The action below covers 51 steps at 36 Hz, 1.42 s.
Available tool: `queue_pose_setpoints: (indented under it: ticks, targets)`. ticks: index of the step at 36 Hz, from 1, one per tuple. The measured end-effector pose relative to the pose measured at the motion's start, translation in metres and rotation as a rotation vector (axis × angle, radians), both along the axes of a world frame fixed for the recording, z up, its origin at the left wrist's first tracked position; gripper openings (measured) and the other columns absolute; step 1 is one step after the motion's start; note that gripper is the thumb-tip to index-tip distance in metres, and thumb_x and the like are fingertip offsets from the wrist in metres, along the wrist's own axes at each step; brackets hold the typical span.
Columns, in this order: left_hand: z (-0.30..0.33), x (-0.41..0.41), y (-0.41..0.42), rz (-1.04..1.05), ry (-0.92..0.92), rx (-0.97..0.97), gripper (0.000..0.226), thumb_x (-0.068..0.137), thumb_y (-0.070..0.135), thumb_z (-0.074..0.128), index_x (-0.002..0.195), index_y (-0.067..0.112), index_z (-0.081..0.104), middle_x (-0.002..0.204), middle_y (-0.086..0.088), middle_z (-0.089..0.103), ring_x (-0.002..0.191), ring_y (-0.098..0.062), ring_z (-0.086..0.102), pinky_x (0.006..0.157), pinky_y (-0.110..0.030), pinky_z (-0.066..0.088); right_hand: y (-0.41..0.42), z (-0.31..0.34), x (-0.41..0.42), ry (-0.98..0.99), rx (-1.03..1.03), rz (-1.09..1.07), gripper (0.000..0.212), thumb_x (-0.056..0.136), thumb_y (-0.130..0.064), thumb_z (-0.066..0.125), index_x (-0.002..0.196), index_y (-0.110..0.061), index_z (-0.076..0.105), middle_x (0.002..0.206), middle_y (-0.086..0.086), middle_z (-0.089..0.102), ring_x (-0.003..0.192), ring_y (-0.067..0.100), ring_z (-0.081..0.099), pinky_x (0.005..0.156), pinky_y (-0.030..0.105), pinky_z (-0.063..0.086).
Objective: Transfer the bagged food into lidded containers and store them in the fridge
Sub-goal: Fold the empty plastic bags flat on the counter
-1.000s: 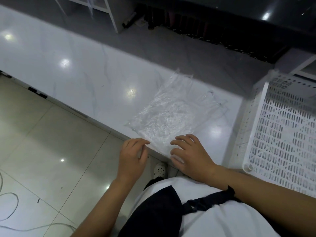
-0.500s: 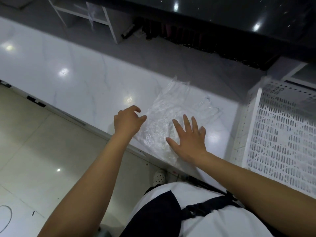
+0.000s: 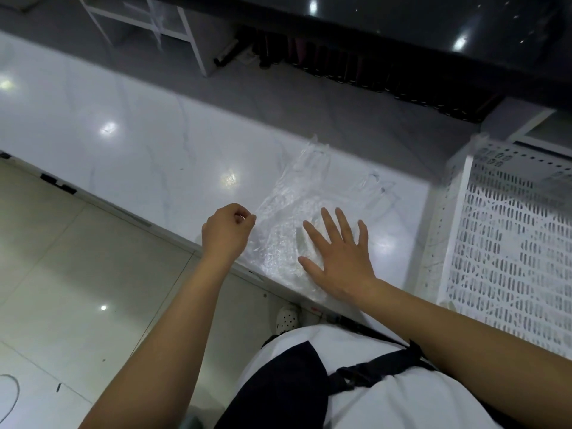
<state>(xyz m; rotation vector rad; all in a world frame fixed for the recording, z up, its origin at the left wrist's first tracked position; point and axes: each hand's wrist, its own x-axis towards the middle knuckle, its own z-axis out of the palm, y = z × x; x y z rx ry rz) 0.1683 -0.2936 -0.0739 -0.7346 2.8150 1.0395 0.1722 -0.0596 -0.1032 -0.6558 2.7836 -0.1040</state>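
Bag [image 3: 297, 224]: thin clear plastic, limp, probably slippery. My right hand [image 3: 337, 252] lies flat, fingers spread; left hand [image 3: 227, 232] pinches its edge. I'd lift by the handles.

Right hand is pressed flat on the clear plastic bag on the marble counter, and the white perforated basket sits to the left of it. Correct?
Not quite. In the head view the white perforated basket sits right of the clear plastic bag, not left. The right hand does lie flat on it, on the marble counter.
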Motion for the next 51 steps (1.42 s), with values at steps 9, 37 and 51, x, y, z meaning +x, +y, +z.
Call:
queue_pose_setpoints:
  ticks: [9, 37, 51]
  targets:
    - [0.009, -0.015, -0.009, -0.048, -0.143, 0.019, 0.054, 0.086, 0.053, 0.065, 0.131, 0.023, 0.057, 0.124, 0.000, 0.062, 0.103, -0.020, 0.063, 0.081, -0.034, 0.047, 0.013, 0.004, -0.006, -0.008, -0.019, 0.222, 0.070, 0.094, -0.072, 0.011, 0.157, -0.043, 0.005, 0.168, -0.006, -0.006, 0.152, 0.021, -0.018, 0.116, 0.060, -0.014]
    - [0.037, -0.012, 0.073, -0.421, -0.242, 0.276, 0.070, 0.078, 0.020, 0.074, 0.140, 0.038, 0.049, 0.075, 0.003, 0.063, 0.063, -0.012, 0.062, 0.057, -0.025, 0.049, 0.028, -0.011, -0.028, -0.254, -0.696, -0.020, 0.048, 0.100, -0.020, 0.052, 0.148, -0.020, 0.043, 0.161, 0.003, 0.030, 0.152, 0.019, 0.018, 0.123, 0.052, 0.010]
    - [-0.004, 0.014, 0.118, -0.499, -0.270, 0.212, 0.073, 0.083, 0.020, 0.066, 0.149, 0.036, 0.040, 0.106, -0.002, 0.068, 0.098, -0.021, 0.064, 0.087, -0.040, 0.054, 0.028, 0.001, -0.042, -0.381, -1.442, -0.803, 0.060, 0.090, -0.029, 0.055, 0.144, -0.045, 0.034, 0.156, -0.005, 0.031, 0.137, 0.016, 0.043, 0.114, 0.048, 0.039]
